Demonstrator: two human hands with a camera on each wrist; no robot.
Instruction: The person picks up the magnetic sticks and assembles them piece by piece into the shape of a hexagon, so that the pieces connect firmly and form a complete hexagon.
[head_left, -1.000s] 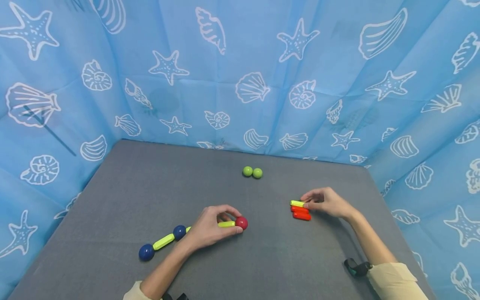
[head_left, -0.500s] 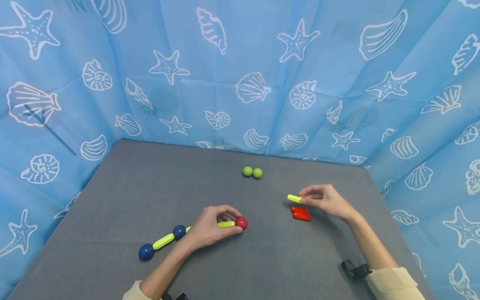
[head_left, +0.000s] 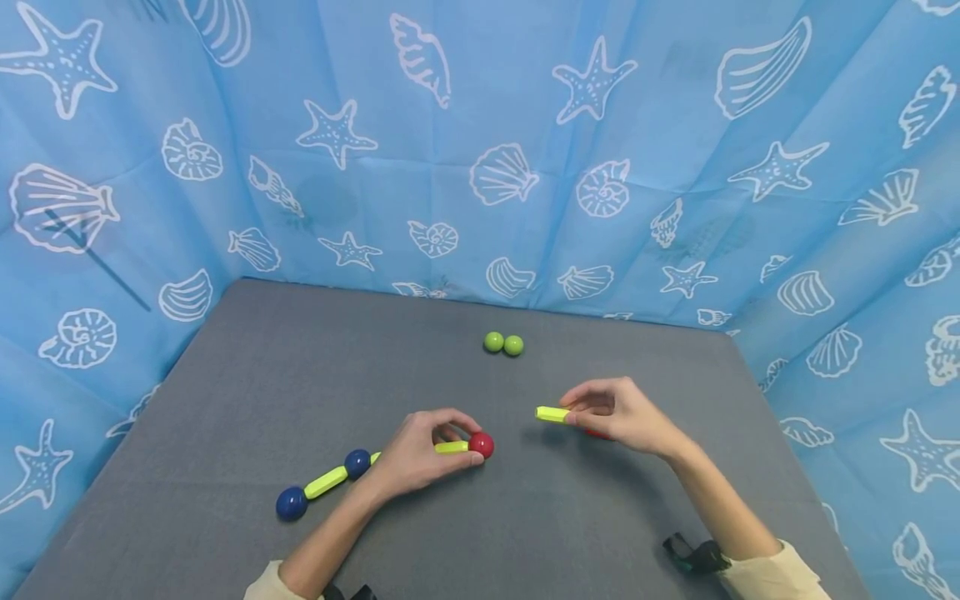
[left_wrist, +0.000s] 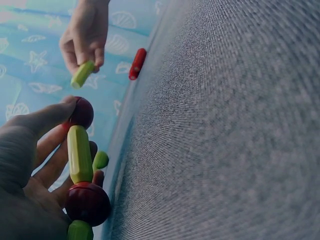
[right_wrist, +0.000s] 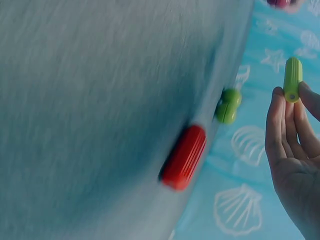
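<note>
Pinching: ridged yellow-green rod [head_left: 551, 414], right hand [head_left: 621, 417] | gripping: glossy red ball [head_left: 482, 445], left hand [head_left: 416, 452]

I work in a screened-off space, room type not identifiable: a grey worktop [head_left: 360, 358], bounded on three visible sides by blue curtain [head_left: 498, 75] (shell-and-starfish print).

Head view: R hand [head_left: 618, 417] is hiding most of red ridged plastic rod [head_left: 597, 434]; L hand [head_left: 415, 456] is covering mid-pt. of glossy yellow-rod, blue-/red-ball chain [head_left: 326, 482].
</note>
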